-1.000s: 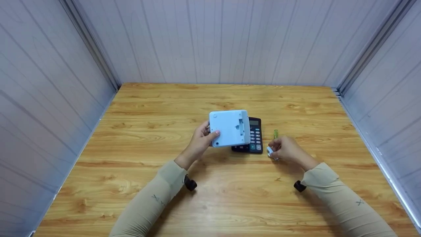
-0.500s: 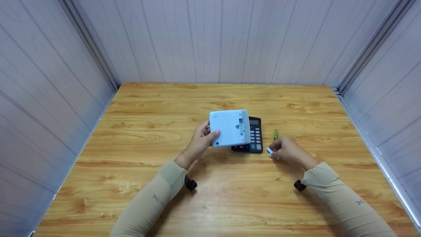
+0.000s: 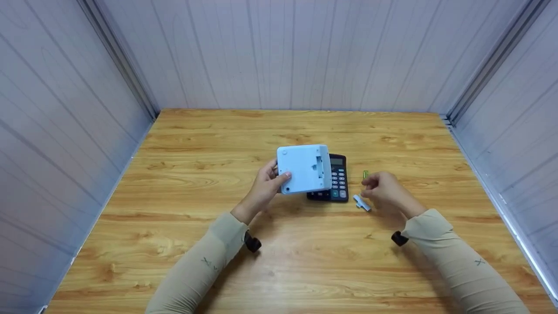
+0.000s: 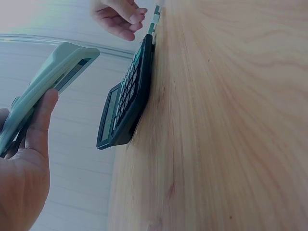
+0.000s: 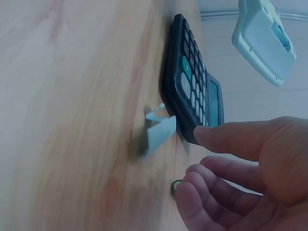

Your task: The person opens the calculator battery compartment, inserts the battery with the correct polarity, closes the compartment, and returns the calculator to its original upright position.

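One battery [image 3: 365, 174], wooden table [image 3: 305, 270], pale walls [image 3: 287, 56]

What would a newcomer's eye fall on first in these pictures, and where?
Probably the pale blue device, held up by the left hand near the middle of the head view, with an open slot in its face. There it partly hides a black calculator lying on the wooden table. To the right, the right hand is close to a small green cylinder and a loose pale blue piece.
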Available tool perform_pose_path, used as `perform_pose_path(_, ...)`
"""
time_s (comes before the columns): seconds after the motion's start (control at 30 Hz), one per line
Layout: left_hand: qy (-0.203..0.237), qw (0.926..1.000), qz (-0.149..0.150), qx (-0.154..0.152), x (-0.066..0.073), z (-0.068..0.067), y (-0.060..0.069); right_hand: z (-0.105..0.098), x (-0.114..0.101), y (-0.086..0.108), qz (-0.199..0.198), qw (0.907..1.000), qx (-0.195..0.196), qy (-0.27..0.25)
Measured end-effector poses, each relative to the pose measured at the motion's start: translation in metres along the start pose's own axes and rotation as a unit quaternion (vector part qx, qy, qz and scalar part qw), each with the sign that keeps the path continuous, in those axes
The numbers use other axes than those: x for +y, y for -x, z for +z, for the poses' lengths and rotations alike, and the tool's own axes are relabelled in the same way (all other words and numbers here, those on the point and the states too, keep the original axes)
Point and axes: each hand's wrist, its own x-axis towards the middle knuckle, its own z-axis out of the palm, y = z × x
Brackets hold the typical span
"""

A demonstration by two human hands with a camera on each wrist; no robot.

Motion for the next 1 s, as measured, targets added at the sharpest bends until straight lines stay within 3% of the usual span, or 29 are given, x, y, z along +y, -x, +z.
perform_pose_path(0.33, 0.002, 1.0000, 0.005, -0.006, 0.000, -0.001, 0.001, -0.015, 0.004, -0.007, 0.022, 0.9988, 0.044, -0.003)
perform_pose_path(0.67, -0.009, 0.9999, -0.001, 0.005, 0.000, 0.000, -0.001, -0.022, 0.005, -0.017, 0.056, 0.9964, 0.027, -0.057)
perform_pose_path(1.0, -0.008, 0.9999, -0.008, 0.006, 0.000, 0.000, 0.000, -0.019, 0.010, -0.034, 0.097, 0.9938, 0.023, -0.049)
